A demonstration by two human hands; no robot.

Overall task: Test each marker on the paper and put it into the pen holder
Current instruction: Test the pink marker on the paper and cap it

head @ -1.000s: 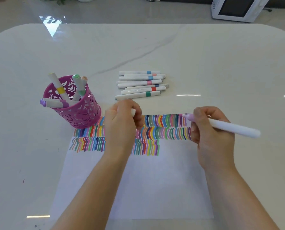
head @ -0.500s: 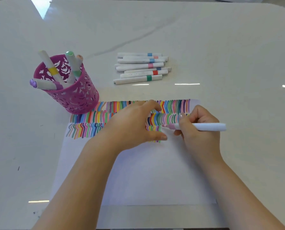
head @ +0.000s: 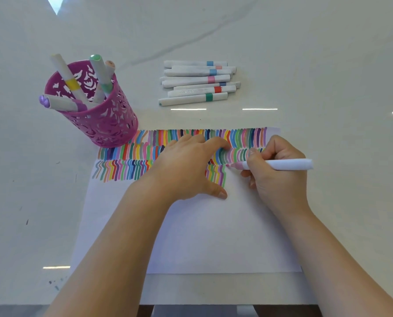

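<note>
A white sheet of paper [head: 213, 236] lies before me, its top part filled with rows of coloured strokes. My right hand [head: 280, 179] grips a white marker [head: 287, 164] with a pink tip, and the tip touches the paper at the end of the third row. My left hand [head: 191, 165] rests flat on the paper with fingers spread over the strokes. A pink perforated pen holder [head: 104, 120] stands at the paper's upper left corner and holds several markers. A pile of capped white markers [head: 197, 82] lies beyond the paper.
The white marble table [head: 328, 65] reaches its front edge just below the paper. A few small ink marks dot the table at the left.
My left hand has come down from holding something small to lie flat on the paper. My right hand has lowered the marker tip onto the third row. The camera tilted down.
</note>
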